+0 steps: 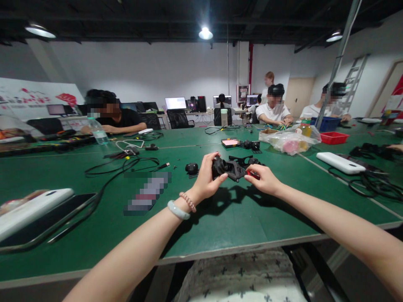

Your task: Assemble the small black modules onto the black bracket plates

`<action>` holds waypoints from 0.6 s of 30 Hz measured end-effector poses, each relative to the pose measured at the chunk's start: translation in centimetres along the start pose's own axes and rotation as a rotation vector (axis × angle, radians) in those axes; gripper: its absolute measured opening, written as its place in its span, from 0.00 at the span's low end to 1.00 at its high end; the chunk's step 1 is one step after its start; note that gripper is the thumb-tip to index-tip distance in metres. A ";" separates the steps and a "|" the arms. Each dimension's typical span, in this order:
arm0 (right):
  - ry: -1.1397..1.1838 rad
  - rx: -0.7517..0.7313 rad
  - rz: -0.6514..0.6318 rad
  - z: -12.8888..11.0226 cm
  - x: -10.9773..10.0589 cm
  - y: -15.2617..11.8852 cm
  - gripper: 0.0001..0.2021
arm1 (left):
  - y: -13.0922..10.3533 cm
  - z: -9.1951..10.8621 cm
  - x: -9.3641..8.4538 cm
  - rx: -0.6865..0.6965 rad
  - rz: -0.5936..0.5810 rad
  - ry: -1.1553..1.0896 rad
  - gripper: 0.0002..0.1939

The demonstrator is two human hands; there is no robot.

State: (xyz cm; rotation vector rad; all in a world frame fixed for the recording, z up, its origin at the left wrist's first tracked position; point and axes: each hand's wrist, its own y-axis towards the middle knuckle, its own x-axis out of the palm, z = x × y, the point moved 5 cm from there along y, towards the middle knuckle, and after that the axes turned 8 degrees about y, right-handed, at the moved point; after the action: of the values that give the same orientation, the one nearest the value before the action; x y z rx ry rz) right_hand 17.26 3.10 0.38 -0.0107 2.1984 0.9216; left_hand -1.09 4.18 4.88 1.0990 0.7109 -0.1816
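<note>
A black plastic device [232,169] with a round part on its left side is held just above the green table [220,235]. My left hand [208,178] is closed round its left part, thumb in front and fingers behind. At the device's right end, my right hand [262,178] pinches a small red piece [252,174]; whether it is part of the device cannot be made out. Behind the hands lie more black parts [252,160], partly hidden. A small round black part [191,168] rests left of my left hand.
Black cables [126,164] and a blurred-out flat object [147,193] lie to the left. White power banks [340,162] [37,209] are at both sides. Beyond are a plastic bag [291,142], a red tray [334,137], a bottle [99,133] and several people.
</note>
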 end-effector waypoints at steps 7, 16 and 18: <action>-0.005 -0.003 -0.007 0.0 0.0 0.0 0.08 | 0.0 0.1 0.0 0.018 0.010 0.015 0.29; -0.017 -0.004 -0.021 0.1 0.0 0.0 0.08 | 0.0 0.1 0.1 0.024 0.018 0.004 0.28; -0.019 -0.003 -0.025 0.1 -0.1 0.0 0.08 | 0.0 0.1 0.1 0.024 0.018 0.003 0.28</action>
State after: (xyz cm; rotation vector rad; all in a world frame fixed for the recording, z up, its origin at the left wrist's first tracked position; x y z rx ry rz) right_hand 17.35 3.16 0.42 -0.0307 2.1748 0.9082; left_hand -0.99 4.11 4.83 1.1284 0.7030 -0.1735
